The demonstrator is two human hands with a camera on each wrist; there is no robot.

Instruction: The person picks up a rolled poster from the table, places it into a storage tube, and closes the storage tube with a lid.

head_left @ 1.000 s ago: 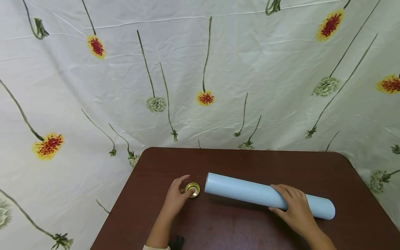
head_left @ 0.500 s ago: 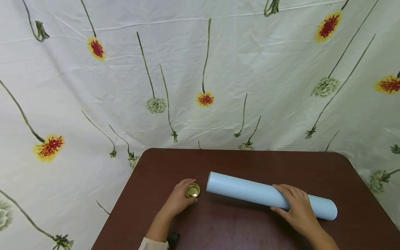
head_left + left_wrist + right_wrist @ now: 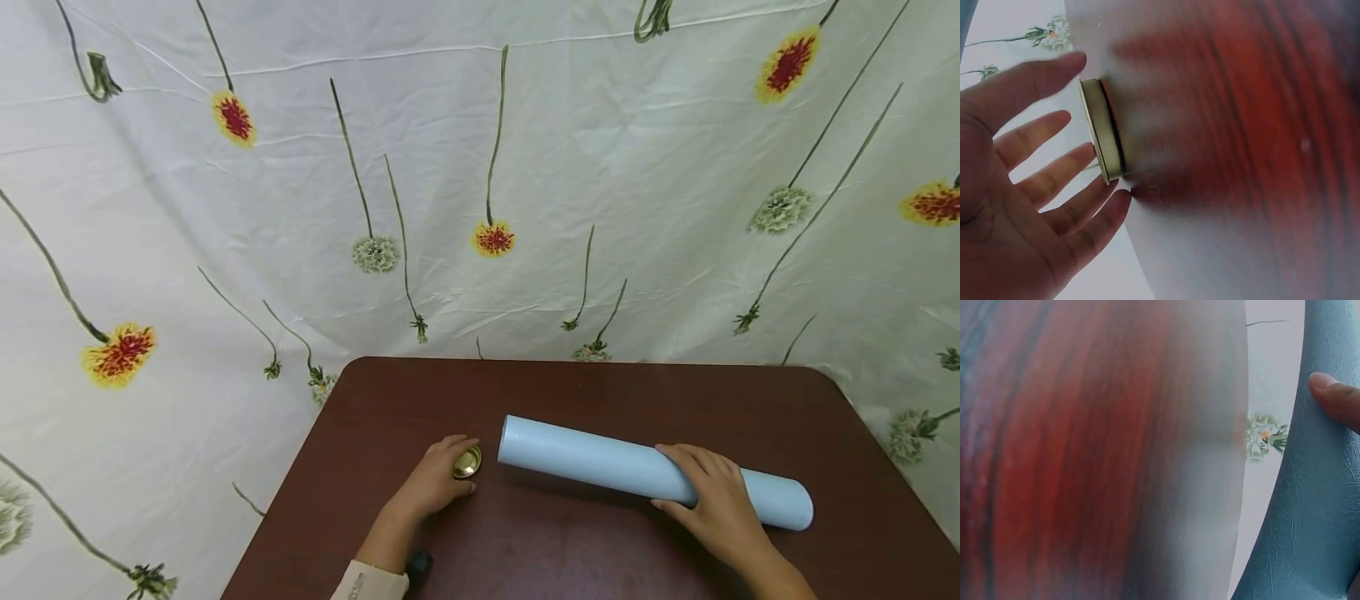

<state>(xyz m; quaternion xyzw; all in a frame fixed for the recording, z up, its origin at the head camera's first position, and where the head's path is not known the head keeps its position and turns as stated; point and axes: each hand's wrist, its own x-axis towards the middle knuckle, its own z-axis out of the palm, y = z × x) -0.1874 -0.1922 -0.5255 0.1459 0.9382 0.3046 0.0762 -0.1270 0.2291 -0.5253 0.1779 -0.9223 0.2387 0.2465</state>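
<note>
I see one left hand (image 3: 438, 477), its fingers spread beside one gold lid (image 3: 468, 463); one right hand (image 3: 711, 498) grips one blue tube (image 3: 585, 454).

Soft, fairly even light fills the head view, with the flowered cloth (image 3: 435, 108) brighter at left and greyer at right. A dim shadow lies under the blue tube (image 3: 585, 454), and a pale sheen marks the near tabletop (image 3: 547, 533). In both wrist views the tabletop is blurred under hazy glare, its edge bowing in the right one
</note>
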